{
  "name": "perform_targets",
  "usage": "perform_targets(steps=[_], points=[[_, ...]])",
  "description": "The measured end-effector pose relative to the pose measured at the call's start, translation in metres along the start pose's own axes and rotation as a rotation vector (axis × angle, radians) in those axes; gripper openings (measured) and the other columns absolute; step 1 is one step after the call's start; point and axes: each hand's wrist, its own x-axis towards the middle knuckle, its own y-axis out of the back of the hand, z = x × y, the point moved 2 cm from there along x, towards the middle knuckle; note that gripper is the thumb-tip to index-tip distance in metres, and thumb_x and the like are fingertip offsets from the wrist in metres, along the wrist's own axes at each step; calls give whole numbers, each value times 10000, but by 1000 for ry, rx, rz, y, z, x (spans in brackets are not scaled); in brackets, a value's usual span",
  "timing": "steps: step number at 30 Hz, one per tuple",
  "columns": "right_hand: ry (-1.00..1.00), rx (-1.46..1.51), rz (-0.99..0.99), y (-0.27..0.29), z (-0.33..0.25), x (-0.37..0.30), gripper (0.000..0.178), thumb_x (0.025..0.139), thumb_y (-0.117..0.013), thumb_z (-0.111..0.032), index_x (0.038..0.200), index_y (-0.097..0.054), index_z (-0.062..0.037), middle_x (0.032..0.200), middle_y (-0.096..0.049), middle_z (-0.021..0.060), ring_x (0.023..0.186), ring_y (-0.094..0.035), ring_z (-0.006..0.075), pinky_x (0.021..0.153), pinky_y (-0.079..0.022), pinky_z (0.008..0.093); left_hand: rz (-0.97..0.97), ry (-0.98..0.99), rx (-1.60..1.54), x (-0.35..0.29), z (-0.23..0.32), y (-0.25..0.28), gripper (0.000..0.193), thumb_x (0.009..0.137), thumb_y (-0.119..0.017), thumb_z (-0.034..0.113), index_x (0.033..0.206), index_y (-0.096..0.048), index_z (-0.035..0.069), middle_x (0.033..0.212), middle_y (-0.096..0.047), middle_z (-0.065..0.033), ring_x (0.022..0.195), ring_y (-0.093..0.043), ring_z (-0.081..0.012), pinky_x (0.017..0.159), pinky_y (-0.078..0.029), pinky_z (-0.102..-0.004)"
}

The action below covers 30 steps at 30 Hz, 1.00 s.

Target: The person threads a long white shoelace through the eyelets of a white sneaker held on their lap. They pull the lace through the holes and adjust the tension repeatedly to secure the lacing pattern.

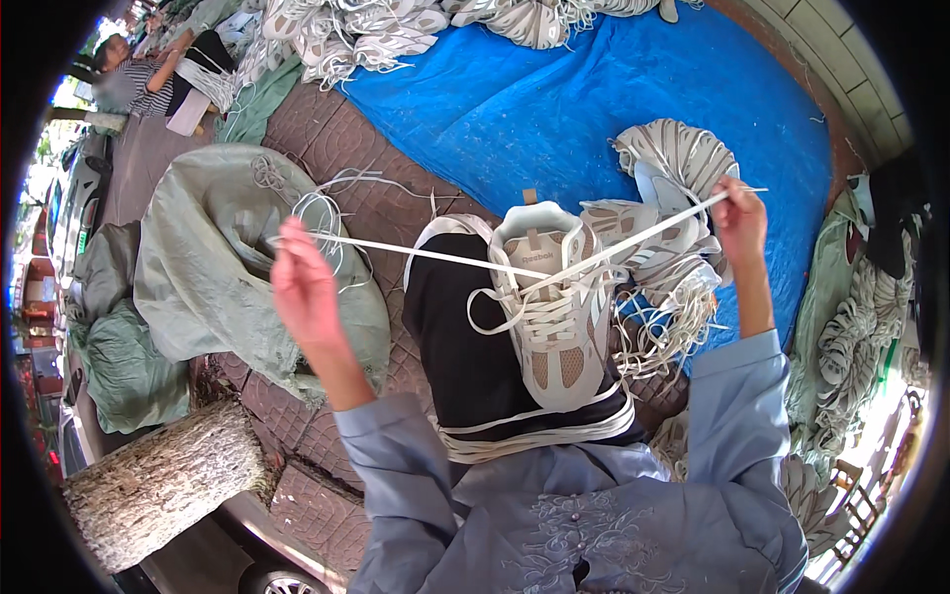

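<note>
A beige and white sneaker (566, 368) rests on my lap, toe toward me, its front part laced crosswise with white lace. Both loose ends of that shoelace (416, 250) are drawn out taut to the sides from the upper eyelets. My left hand (303, 282) pinches one end, out to the left over a sack. Farther right and higher, my right hand (740, 213) pinches the other end, a short tip sticking out past the fingers. A slack lace loop hangs at the shoe's left side. More white laces (534, 436) lie across my dark-clad thighs.
A pale green sack (183, 267) stands open at the left, by a rough stone block (163, 475). Blue tarp (475, 99) covers the ground ahead. Stacked sneakers (683, 158) and tangled laces (673, 327) lie right. Another person (163, 79) sits far left.
</note>
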Motion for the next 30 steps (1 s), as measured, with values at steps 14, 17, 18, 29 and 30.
perform_targets(steps=[14,17,18,29,30], points=[[-48,362,-137,51,-62,26,217,885,-490,-182,993,-559,-7,749,-532,39,497,-366,72,432,-288,196,330,-152,1558,10,7,7,173,783,-560,-12,956,-558,-12,765,-562,-63,723,-583,-141,639,-507,-243],[-73,177,-124,28,-57,12,219,878,-500,-183,989,-548,-2,698,-527,30,485,-385,70,423,-304,195,52,314,1825,-12,-65,-13,233,765,-572,1,990,-588,58,699,-549,-1,634,-527,-64,562,-454,-211],[-89,95,-129,14,-51,9,219,875,-503,-183,989,-543,-1,682,-527,28,483,-396,70,419,-313,196,-123,306,1976,-22,-84,-16,239,760,-570,11,989,-593,72,687,-543,0,615,-527,-79,554,-449,-221],[-235,-123,-143,-35,-33,-10,216,807,-563,-179,898,-567,17,594,-522,33,432,-390,89,423,-319,206,-1126,193,2481,-22,-155,3,105,699,-632,104,796,-592,102,646,-536,-38,614,-565,-215,522,-452,-328],[-234,-123,-140,-31,-34,-9,199,816,-551,-166,903,-570,11,590,-522,36,420,-388,93,427,-330,210,-1160,189,2494,-21,-156,4,90,698,-635,111,769,-582,96,646,-538,-33,618,-569,-213,522,-455,-328]])
